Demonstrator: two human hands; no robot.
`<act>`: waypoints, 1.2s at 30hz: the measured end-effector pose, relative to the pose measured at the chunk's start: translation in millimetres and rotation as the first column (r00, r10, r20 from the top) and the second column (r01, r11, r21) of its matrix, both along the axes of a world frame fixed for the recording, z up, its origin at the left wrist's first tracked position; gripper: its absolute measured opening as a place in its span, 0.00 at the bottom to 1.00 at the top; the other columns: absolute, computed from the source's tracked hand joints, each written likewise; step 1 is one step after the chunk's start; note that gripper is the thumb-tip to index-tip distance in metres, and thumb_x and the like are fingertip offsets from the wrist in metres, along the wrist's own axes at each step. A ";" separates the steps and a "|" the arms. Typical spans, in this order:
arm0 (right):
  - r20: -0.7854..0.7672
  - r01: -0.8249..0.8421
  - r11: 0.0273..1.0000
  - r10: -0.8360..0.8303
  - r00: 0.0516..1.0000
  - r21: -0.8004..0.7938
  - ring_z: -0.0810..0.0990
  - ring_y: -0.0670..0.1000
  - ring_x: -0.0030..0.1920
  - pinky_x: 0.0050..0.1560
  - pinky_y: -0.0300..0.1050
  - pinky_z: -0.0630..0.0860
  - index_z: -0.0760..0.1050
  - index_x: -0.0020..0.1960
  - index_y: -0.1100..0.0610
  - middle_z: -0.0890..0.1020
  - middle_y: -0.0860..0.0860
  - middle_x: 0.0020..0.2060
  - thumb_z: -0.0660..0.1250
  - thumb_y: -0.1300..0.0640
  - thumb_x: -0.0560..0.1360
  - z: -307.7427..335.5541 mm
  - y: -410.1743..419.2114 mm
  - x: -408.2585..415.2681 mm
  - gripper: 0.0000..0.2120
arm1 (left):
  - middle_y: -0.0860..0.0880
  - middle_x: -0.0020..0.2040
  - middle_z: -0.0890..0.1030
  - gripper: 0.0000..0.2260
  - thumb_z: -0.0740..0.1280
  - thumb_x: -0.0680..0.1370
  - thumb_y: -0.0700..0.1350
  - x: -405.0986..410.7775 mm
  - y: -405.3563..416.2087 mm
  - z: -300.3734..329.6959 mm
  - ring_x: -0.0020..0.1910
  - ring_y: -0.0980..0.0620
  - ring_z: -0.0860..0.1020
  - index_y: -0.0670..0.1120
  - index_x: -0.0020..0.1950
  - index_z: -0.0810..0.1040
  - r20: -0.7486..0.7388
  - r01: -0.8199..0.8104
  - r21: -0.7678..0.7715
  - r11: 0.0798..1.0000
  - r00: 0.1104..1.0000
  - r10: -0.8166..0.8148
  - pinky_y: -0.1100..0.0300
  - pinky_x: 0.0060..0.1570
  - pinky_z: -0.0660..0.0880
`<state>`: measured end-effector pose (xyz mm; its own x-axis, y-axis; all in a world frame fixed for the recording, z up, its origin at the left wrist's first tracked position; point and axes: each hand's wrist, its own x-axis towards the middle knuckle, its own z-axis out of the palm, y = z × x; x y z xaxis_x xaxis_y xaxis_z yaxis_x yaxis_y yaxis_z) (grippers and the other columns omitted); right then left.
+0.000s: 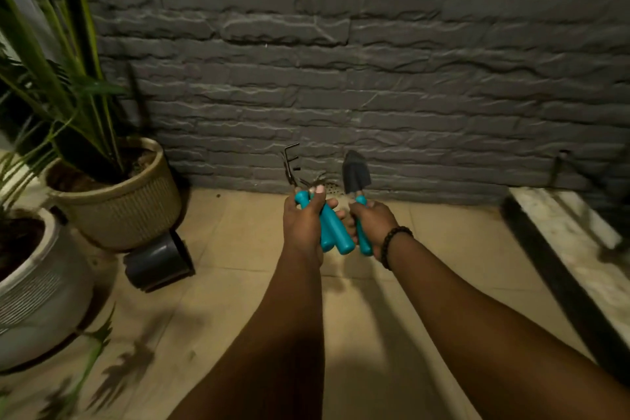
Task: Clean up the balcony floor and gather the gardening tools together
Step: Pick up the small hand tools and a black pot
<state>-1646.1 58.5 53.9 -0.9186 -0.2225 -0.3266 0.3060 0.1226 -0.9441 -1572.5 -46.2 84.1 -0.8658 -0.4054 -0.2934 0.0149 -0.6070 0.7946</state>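
While the left hand (303,222) grips a bundle of teal-handled hand rakes (332,227), the right hand (371,220) clasps a small trowel (356,176) — both raised above the tiled floor (238,249).

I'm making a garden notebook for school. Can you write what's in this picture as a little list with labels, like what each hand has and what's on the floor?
left hand: left hand grips two blue-handled tools, one a rake
right hand: right hand grips a trowel, blade up
wrist: bead bracelet on the right
floor: tan tiles
plants: beige pot and white pot, on the left
beside pots: grey pipe piece
behind: grey stone wall
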 end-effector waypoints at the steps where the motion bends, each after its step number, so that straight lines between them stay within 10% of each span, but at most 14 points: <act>1: -0.001 0.002 1.000 -0.002 1.000 -0.022 0.76 0.50 0.29 0.29 0.42 0.73 0.72 0.51 0.57 0.77 0.55 0.36 0.63 0.52 0.80 5.8 0.4 -0.8 0.08 | 0.45 0.41 0.81 0.15 0.68 0.81 0.44 -2.6 2.5 1.2 0.33 0.49 0.81 0.44 0.65 0.69 -0.013 0.005 0.003 1.000 1.000 -0.005 0.55 0.34 0.82; 15: -0.020 0.138 0.985 -0.137 0.990 0.108 0.80 0.51 0.56 0.54 0.46 0.70 0.70 0.64 0.55 0.84 0.53 0.53 0.58 0.48 0.82 59.0 53.7 6.5 0.15 | 0.44 0.43 0.81 0.15 0.68 0.80 0.46 -24.0 35.5 19.5 0.38 0.46 0.82 0.46 0.64 0.69 0.044 0.172 -0.285 0.943 0.985 -0.166 0.48 0.47 0.80; 36: 0.154 0.238 0.938 -0.282 0.947 0.251 0.81 0.54 0.49 0.51 0.49 0.76 0.68 0.63 0.57 0.81 0.55 0.51 0.59 0.49 0.82 516.4 132.3 257.8 0.15 | 0.40 0.50 0.79 0.16 0.70 0.79 0.43 149.9 103.3 477.9 0.40 0.48 0.81 0.43 0.63 0.68 0.194 0.434 -0.351 0.830 0.900 -0.389 0.58 0.36 0.80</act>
